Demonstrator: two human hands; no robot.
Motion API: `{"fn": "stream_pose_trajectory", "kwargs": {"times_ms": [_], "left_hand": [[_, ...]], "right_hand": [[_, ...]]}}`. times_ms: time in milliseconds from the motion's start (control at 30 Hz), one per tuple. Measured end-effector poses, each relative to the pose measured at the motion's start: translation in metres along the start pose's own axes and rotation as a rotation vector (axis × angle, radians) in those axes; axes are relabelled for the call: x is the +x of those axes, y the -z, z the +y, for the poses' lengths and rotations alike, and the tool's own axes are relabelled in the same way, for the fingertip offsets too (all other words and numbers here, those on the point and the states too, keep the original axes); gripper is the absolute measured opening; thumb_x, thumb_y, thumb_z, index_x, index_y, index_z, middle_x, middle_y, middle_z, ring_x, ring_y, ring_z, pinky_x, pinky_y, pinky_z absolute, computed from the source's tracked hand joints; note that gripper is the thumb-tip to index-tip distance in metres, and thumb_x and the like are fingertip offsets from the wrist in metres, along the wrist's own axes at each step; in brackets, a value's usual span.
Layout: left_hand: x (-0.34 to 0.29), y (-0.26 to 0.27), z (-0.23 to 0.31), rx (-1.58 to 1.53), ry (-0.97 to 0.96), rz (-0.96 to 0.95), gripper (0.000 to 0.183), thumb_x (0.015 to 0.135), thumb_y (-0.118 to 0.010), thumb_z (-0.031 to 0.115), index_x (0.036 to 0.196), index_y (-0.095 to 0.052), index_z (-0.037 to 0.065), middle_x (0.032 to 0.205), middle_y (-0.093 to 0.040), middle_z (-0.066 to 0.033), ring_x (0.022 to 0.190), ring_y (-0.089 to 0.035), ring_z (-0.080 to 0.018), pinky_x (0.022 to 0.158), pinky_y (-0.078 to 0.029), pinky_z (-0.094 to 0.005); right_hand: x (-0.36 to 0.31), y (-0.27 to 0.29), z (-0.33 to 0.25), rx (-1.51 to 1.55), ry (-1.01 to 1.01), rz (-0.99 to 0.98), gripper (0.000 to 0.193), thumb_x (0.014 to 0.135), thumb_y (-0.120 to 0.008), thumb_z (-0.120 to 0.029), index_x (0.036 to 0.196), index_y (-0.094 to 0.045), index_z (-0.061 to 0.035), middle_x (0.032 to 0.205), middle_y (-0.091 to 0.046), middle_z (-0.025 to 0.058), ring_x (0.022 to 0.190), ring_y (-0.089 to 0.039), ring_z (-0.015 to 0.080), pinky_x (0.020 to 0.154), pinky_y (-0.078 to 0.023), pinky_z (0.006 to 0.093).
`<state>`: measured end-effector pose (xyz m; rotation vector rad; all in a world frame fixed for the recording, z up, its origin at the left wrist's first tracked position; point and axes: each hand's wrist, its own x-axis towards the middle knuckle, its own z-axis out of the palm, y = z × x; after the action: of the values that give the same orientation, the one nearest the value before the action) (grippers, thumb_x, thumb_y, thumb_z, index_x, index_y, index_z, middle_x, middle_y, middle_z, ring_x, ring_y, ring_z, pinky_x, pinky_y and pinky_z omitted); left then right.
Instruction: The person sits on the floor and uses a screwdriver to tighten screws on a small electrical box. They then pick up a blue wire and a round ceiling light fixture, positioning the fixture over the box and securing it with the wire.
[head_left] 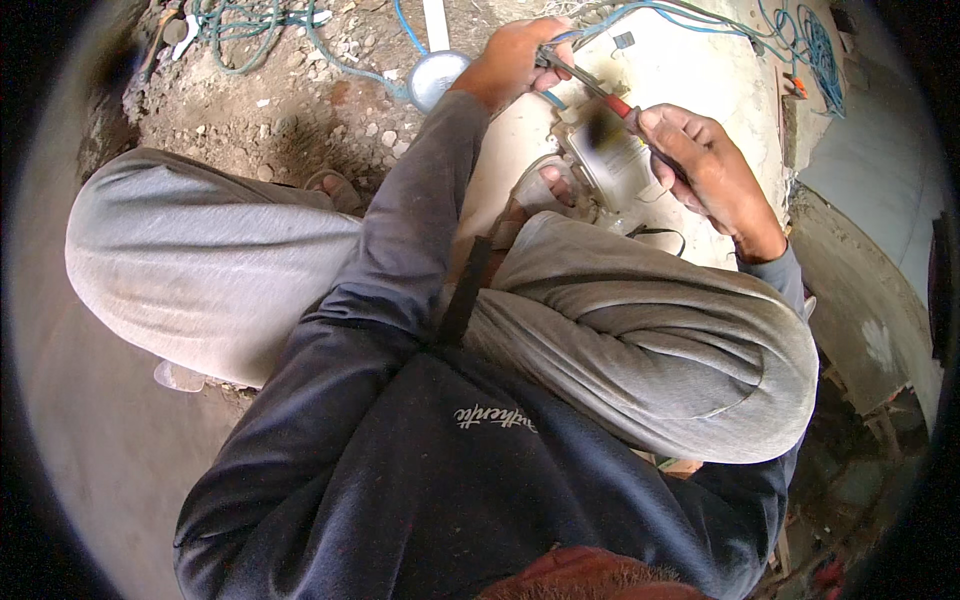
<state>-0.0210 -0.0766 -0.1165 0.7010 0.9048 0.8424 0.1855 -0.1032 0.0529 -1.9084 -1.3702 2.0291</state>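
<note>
My right hand (pixel 705 165) is closed around the handle of a screwdriver (pixel 617 105), which has a red collar and a thin metal shaft. The shaft slants up and left to my left hand (pixel 508 62). There my fingers pinch a small dark part (pixel 546 56), whose exact kind I cannot make out. From beside it a blue cable (pixel 645 6) runs off to the right; whether the two are joined is hidden by my fingers. Below the screwdriver lies a clear plastic container (pixel 615 165) with a dark blurred patch over it.
Blue-green rope (pixel 240 60) lies on stony soil at the far left. A white pole with a round plate (pixel 437 78) stands by my left wrist. Coiled blue cable (pixel 822 60) lies far right, near a small orange item (pixel 798 88). My bent knees flank the work.
</note>
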Motion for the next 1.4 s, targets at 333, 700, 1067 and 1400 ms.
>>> {"fn": "stream_pose_trajectory", "kwargs": {"times_ms": [333,700,1067,1400], "left_hand": [[-0.001,-0.002,-0.009,-0.027,0.139,0.039,0.043,0.098,-0.055,0.04,0.085,-0.064,0.001,0.075,-0.063,-0.0091,0.064,-0.056,-0.0136,0.057,-0.045,-0.0257],[0.0,0.0,-0.008,-0.033,0.147,0.094,0.048,0.102,-0.047,0.045,0.076,-0.06,0.006,0.059,-0.053,-0.0018,0.045,-0.044,-0.007,0.04,-0.03,-0.0222],[-0.004,0.006,-0.001,0.019,0.091,-0.028,0.04,0.097,-0.054,0.045,0.08,-0.067,0.011,0.072,-0.063,-0.0017,0.058,-0.053,-0.0068,0.051,-0.041,-0.0214],[-0.002,-0.003,-0.004,0.046,0.11,-0.059,0.037,0.1,-0.053,0.039,0.094,-0.063,0.004,0.086,-0.058,-0.0028,0.078,-0.056,-0.0118,0.076,-0.051,-0.0257]], "right_hand": [[0.003,0.001,0.009,-0.041,-0.027,0.001,0.038,0.104,-0.056,-0.039,0.108,-0.067,-0.0025,0.061,-0.051,-0.0044,0.049,-0.042,0.0036,0.047,-0.033,0.0233],[0.009,-0.014,0.015,-1.249,0.563,0.442,0.031,0.099,-0.061,-0.032,0.114,-0.059,-0.0053,0.084,-0.067,0.0163,0.072,-0.068,0.0346,0.063,-0.054,0.044],[0.003,0.016,-0.008,0.191,-0.192,-0.201,0.043,0.107,-0.051,-0.04,0.124,-0.063,-0.0019,0.06,-0.045,-0.0044,0.037,-0.029,0.0002,0.031,-0.02,0.0187],[-0.007,0.011,-0.006,-0.014,-0.15,-0.058,0.041,0.105,-0.055,-0.038,0.121,-0.065,-0.0014,0.062,-0.049,-0.0026,0.042,-0.037,0.0033,0.038,-0.03,0.0223]]}}
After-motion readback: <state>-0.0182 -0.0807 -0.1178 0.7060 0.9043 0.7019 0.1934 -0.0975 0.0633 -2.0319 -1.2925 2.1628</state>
